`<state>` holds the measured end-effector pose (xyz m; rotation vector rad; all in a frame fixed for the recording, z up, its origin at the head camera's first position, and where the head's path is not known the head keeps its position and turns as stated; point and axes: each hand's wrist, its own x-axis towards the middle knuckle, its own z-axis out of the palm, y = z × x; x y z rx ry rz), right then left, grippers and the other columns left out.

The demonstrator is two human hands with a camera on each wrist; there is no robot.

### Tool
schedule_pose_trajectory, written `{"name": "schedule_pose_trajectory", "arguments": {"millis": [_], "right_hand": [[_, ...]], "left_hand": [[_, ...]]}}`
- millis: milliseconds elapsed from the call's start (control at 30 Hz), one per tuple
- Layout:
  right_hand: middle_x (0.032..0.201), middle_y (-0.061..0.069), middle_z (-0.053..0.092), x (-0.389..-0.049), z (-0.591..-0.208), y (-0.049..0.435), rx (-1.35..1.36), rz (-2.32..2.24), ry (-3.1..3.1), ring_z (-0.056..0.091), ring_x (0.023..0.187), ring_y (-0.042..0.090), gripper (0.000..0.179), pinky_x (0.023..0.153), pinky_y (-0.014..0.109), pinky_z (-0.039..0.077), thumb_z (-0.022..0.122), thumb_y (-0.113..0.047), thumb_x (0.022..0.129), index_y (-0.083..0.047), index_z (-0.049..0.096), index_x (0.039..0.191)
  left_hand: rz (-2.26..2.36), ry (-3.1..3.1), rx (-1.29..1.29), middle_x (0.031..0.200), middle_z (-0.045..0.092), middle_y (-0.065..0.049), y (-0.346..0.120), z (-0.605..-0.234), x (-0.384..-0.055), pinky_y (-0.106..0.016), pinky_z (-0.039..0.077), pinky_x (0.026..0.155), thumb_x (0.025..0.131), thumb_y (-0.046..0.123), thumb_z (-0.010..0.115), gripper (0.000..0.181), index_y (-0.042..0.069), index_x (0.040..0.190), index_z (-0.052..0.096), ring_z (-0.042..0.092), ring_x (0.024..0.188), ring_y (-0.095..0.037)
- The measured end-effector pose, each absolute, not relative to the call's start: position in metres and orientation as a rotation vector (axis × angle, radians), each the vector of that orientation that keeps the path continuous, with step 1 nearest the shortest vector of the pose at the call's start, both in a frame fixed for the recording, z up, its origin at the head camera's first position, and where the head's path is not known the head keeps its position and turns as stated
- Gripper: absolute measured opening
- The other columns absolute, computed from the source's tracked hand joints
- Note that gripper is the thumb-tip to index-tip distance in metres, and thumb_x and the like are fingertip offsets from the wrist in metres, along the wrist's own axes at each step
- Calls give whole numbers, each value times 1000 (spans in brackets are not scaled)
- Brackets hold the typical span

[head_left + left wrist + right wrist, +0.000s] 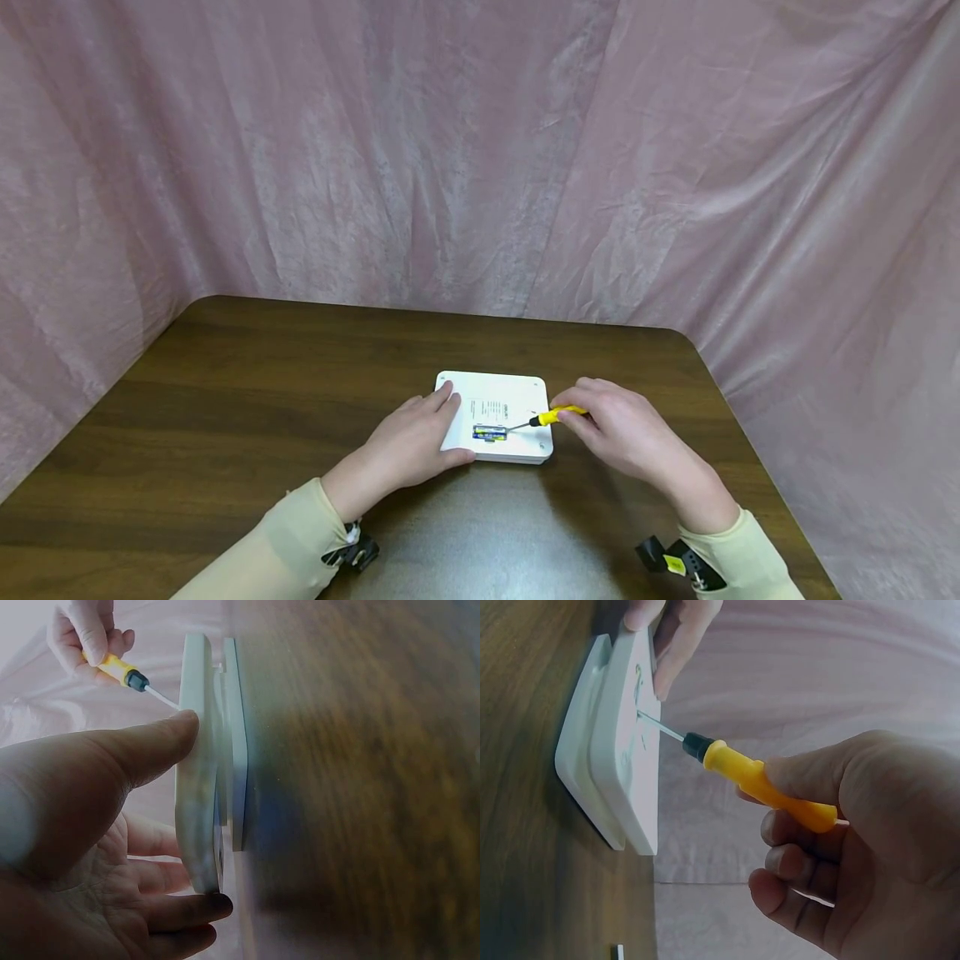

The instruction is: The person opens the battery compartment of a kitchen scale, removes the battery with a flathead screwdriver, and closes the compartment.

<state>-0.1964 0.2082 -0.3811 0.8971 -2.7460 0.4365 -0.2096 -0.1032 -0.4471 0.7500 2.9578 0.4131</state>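
A white, flat, two-layered device [517, 392] lies on the table with its printed side up. Blue-and-yellow batteries [490, 433] sit in an open compartment near its front edge. My left hand [414, 437] holds the device's left side, thumb against the front edge [196, 787] and fingers spread over the face. Between thumb and fingers, my right hand [626, 421] pinches the yellow handle of a screwdriver [739, 769] with a black collar. Its thin metal shaft [660, 727] slants down leftward, the tip at the right end of the batteries.
The brown wooden table [247, 400] has rounded far corners. Pink curtains [420, 167] hang behind it and along both sides. A small pale-and-dark piece [617, 952] shows at the bottom of the right wrist view. Wrist cameras [352, 552] are strapped at both sleeves.
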Motion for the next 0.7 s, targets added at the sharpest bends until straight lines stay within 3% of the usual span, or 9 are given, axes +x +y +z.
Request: {"name": "schedule_pose_trajectory", "arguments": {"millis": [267, 700], "right_hand": [[97, -17, 65, -194, -379, 202, 902, 405, -2724, 60, 88, 8, 10, 76, 37, 56, 80, -15, 103, -23, 82, 110], [91, -8, 63, -188, -379, 183, 931, 195, -2575, 55, 82, 15, 8, 62, 31, 50, 83, -11, 98, -17, 79, 101]], "left_hand": [[411, 2954, 742, 172, 40, -25, -103, -447, -211, -55, 39, 126, 99, 57, 80, 92, -4, 162, 51, 48, 154, -41], [409, 2954, 740, 173, 39, -25, -102, -448, -210, -55, 39, 126, 99, 58, 79, 92, -3, 162, 51, 47, 154, -40]]}}
